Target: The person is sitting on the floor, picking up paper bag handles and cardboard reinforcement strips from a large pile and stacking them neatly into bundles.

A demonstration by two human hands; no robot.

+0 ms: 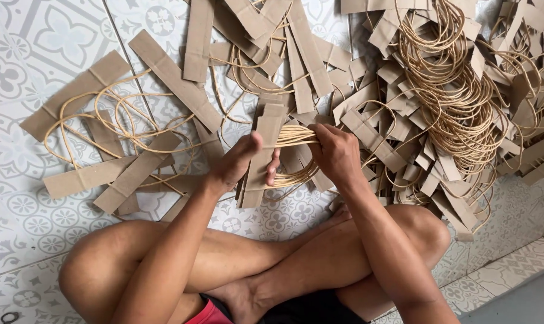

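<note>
My left hand (240, 162) grips a stack of brown cardboard strips (264, 144) with tan cord loops attached, held upright over the floor. My right hand (336, 153) closes around the bundle of tan cord loops (293, 137) that stick out of that same stack. Both hands are close together in front of my crossed legs (254, 258).
Loose cardboard strips with cord handles (113, 129) lie spread on the patterned floor tiles (20, 66) to the left. A big heap of the same strips and coiled cords (452, 90) fills the upper right. A tile step edge (506, 270) runs at lower right.
</note>
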